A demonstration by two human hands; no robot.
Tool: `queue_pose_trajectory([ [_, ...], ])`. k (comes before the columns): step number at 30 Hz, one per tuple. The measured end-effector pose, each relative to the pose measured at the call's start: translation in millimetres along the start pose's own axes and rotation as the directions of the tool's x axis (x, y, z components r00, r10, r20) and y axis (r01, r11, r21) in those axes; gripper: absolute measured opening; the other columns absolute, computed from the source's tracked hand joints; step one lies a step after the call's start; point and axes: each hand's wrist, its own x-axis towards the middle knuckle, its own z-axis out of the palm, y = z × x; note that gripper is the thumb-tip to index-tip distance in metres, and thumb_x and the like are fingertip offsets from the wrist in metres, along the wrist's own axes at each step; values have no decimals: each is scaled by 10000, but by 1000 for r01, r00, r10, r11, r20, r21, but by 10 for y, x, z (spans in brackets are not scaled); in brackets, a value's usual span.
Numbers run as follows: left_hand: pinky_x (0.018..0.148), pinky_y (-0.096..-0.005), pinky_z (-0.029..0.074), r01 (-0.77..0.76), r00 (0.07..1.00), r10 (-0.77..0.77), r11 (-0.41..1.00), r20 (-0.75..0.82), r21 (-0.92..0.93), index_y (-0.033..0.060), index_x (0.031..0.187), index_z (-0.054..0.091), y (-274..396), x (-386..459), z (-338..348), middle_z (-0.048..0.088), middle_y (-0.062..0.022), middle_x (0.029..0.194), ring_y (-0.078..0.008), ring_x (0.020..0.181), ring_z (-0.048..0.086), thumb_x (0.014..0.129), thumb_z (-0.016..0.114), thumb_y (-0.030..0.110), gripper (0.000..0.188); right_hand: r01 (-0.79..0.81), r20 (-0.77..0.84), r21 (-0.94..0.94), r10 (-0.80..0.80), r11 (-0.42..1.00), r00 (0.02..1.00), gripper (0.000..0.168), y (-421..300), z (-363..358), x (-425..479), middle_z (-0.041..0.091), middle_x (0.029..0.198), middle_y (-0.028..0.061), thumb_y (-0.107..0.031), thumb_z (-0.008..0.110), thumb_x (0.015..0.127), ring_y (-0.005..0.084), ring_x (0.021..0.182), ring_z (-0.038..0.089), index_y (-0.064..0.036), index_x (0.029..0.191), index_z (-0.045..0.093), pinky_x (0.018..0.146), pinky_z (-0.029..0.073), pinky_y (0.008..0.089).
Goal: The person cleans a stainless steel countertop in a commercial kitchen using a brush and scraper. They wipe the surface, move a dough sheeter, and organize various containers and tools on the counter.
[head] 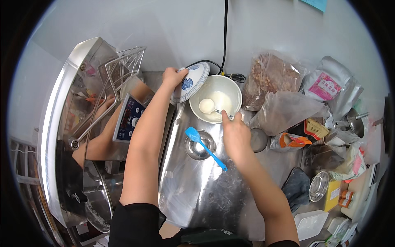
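Note:
My left hand (174,77) grips a white ceramic lid with blue patterns (196,81), tilted at the left rim of a white pot (236,89). Inside the pot is a creamy white substance (220,100). My right hand (237,134) holds the handle of a ladle or large spoon (206,106), whose white-filled bowl is inside the pot. Nearer to me, a blue spatula (205,148) lies across a small round metal bowl (193,151) on the steel counter (197,194).
A steel mixer-like machine with a control panel (128,119) and wire guard (123,58) stands left. To the right are a plastic bag of brown pieces (271,74), a silver pouch (327,80), a dark cloth (296,186) and a white plastic container (310,223). A black cable (225,34) hangs behind the pot.

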Motion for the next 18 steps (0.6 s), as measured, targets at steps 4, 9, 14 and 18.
queue_pose_trajectory([
  [4,678,-305,495,-300,953,301,953,-43,39,-23,910,646,486,-603,-80,654,-160,773,-213,711,643,641,670,323,439,-60,-26,-18,59,998,998,325,146,305,124,542,817,187,1,531,708,330,656,607,-28,1025,600,605,502,385],
  [9,760,-378,463,-562,812,576,816,-94,137,-37,928,634,610,-1072,90,579,-202,870,-326,811,579,605,680,325,487,-80,-188,153,109,985,976,147,149,378,11,557,778,158,-7,563,697,314,665,612,-5,843,581,557,499,379],
  [14,735,-382,471,-570,817,577,808,-5,150,-22,984,606,624,-1256,310,552,-168,912,-319,809,570,605,691,332,525,-181,-268,303,266,936,926,128,32,260,-113,569,792,168,-60,563,762,352,673,599,-10,868,509,570,487,421],
  [18,738,-387,468,-614,780,625,773,-26,158,-1,964,608,685,-1269,361,549,-173,916,-325,833,566,633,683,313,463,-148,-303,437,300,887,904,198,42,131,-290,580,817,188,-107,559,799,363,673,588,-8,952,480,570,465,430],
])
